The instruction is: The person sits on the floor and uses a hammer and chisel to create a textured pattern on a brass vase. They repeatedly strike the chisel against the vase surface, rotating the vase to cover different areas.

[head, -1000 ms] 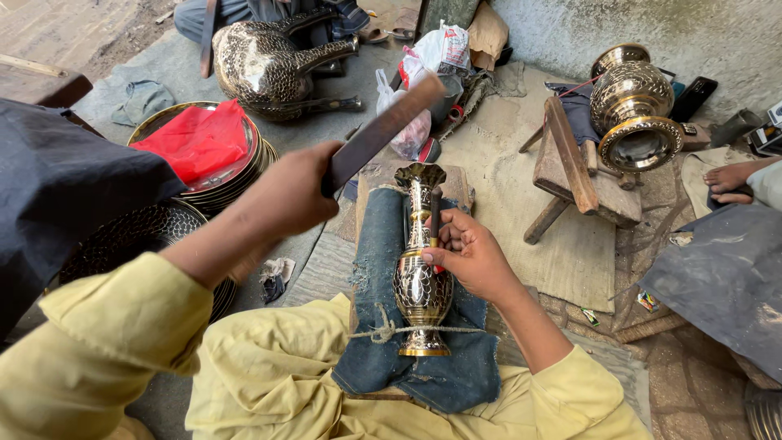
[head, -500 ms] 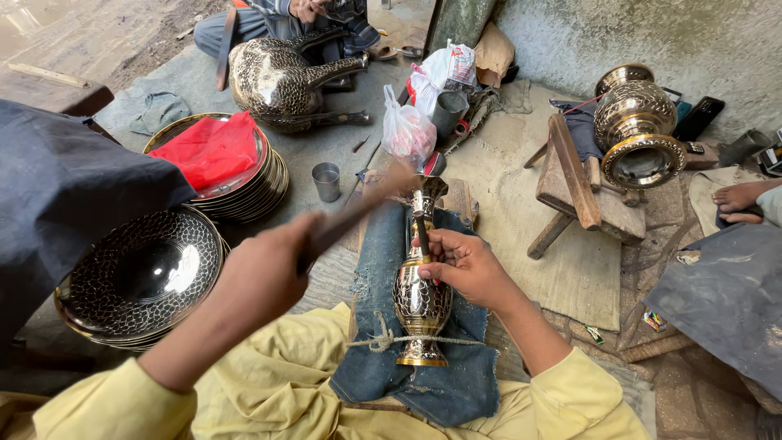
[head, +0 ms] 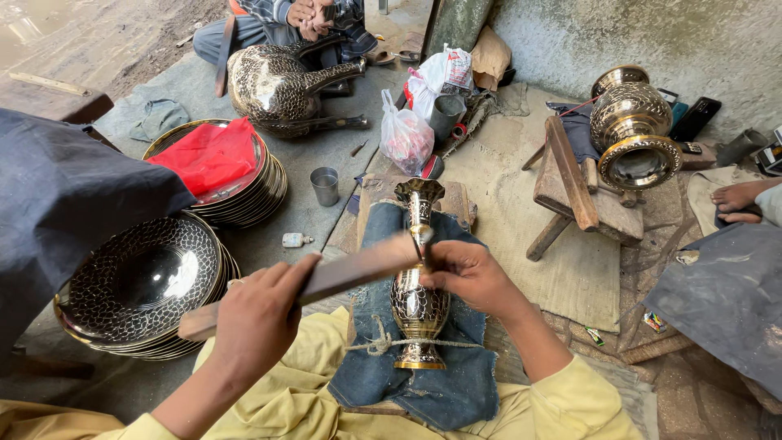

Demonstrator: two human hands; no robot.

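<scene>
A tall engraved brass vase (head: 419, 303) lies on a piece of blue denim (head: 423, 383) over my lap, tied down near its foot by a cord. My left hand (head: 259, 319) grips a flat wooden stick (head: 342, 275) whose far end rests against the vase's neck. My right hand (head: 471, 275) is closed around a small tool held against the vase's neck; the tool itself is mostly hidden by the fingers.
Stacks of engraved metal plates (head: 142, 285) sit at left, one stack (head: 244, 191) topped with red cloth. A metal cup (head: 325, 186), plastic bags (head: 406, 138), a wooden stand (head: 574, 191) with a big brass pot (head: 635, 130), and another seated person (head: 301, 16) behind a large brass vessel (head: 277, 85).
My left hand has swung the wooden stick down from a raised position until its end meets the vase's neck. My right hand has stayed on the vase.
</scene>
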